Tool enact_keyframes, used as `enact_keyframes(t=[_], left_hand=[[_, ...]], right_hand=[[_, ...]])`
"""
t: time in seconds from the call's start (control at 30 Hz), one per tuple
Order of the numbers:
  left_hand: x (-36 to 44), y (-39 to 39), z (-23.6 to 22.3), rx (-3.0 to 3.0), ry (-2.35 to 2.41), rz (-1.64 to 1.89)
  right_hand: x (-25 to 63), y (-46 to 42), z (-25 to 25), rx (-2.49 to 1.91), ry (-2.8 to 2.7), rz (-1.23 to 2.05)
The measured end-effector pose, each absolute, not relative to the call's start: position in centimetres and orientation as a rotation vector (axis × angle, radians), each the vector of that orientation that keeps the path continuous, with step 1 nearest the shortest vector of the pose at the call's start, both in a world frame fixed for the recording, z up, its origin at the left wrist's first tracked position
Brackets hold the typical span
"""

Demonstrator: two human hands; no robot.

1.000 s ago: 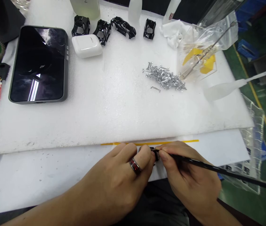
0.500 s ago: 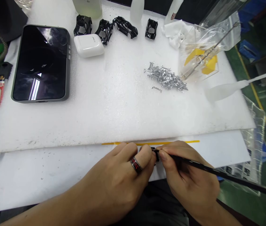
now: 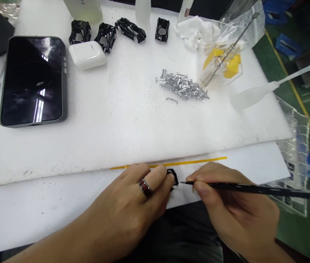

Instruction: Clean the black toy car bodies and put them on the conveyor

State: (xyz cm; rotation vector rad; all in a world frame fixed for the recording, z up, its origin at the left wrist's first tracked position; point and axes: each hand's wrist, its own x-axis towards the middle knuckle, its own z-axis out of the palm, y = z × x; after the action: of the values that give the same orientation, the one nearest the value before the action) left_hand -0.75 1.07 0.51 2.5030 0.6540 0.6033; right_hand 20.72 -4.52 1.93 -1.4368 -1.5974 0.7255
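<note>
One black part (image 3: 175, 176) pinched by left hand (image 3: 131, 197), black tool (image 3: 256, 189) pinched by right hand (image 3: 234, 208), now apart

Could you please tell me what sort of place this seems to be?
Probably a factory or workshop handling small parts: a heap of tiny silvery parts and several glossy black model-car shells lie on a white foam sheet, and a yellow line runs along the green floor.

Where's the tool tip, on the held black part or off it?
Off: a narrow pale gap shows between the tip of the slim black tool in the right hand and the black part in the left hand.
</note>
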Motion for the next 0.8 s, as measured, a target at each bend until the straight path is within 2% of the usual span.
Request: enact_keyframes(t=[0.8], left_hand=[[-0.83,1.05,0.64,2.47,0.672,0.548]], right_hand=[[20.7,-4.77,1.14,-1.402,-1.726,0.747]])
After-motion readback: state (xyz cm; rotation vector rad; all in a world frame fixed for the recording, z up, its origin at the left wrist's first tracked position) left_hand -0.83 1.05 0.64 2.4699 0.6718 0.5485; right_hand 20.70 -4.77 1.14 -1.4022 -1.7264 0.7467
